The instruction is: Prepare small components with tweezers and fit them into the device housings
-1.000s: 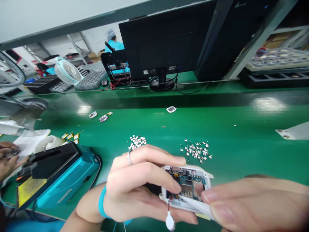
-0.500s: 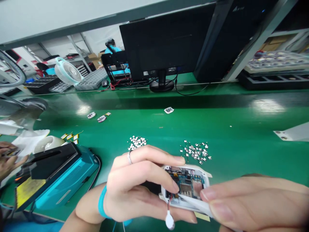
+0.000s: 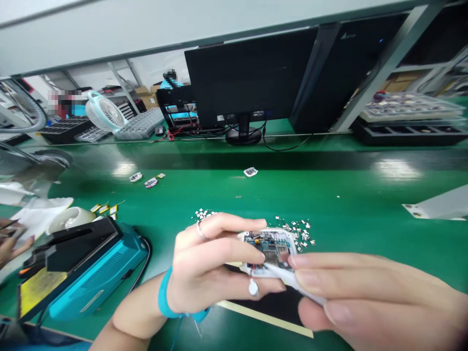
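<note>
My left hand [image 3: 212,263] grips a white device housing [image 3: 292,241] by its left side, fingers above and thumb below. Inside the housing sits a circuit board [image 3: 271,243] with metal shields, and my left index fingertip presses near its lower left. From the lower edge dangles a small round white part [image 3: 253,287] on thin red wires. My right hand [image 3: 369,287] pinches a white, thin-tipped tool [image 3: 292,279]. The tool's tip reaches into the housing beside my left index fingertip. Whether the tip touches the board or the wires, I cannot tell.
Small white parts [image 3: 302,234] lie scattered behind the housing. Below my hands is a black mat [image 3: 278,307] with a pale yellow edge. A blue-black machine [image 3: 98,273] stands left, with a co-worker's hand [image 3: 14,248] beyond. A monitor [image 3: 252,83] stands behind.
My hands and the housing appear higher and further left in view, baring the black mat below. The tool tip stays by my left index fingertip. The camera view has shifted slightly.
</note>
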The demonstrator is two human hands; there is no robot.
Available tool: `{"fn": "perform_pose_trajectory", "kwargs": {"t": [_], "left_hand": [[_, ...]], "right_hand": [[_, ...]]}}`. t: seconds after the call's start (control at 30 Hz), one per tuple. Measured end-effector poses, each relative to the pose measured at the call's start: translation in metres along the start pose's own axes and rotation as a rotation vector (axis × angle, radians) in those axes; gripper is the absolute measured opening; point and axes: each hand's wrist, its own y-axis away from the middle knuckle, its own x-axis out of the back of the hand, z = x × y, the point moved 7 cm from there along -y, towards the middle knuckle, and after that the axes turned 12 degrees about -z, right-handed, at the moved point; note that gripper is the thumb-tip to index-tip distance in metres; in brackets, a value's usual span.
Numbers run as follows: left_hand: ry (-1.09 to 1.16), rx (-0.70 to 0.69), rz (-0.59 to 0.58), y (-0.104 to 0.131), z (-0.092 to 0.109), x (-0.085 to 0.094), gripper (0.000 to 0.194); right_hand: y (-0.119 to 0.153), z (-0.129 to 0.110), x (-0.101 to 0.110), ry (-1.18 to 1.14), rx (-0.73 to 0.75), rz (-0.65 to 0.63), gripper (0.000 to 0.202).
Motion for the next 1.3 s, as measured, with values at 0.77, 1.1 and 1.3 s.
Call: {"fn": "perform_pose_trajectory", "kwargs": {"t": [0.77, 1.1, 1.3], "left_hand": [[-0.025, 0.802, 0.342, 0.109, -0.294, 0.04, 0.022], [-0.161, 0.915, 0.072, 0.085, -0.281, 0.027, 0.047], [0.141, 0.523, -0.258, 0.008, -0.169, -0.015, 0.061]], "right_hand": [[-0.063, 0.312, -0.103, 0.206, -0.77, -0.416, 0.025], [-0.047, 0.288, -0.113, 0.224, -0.815, -0.453, 0.021], [-0.053, 0.184, -0.077, 0.136, -0.643, -0.187, 0.028]]}}
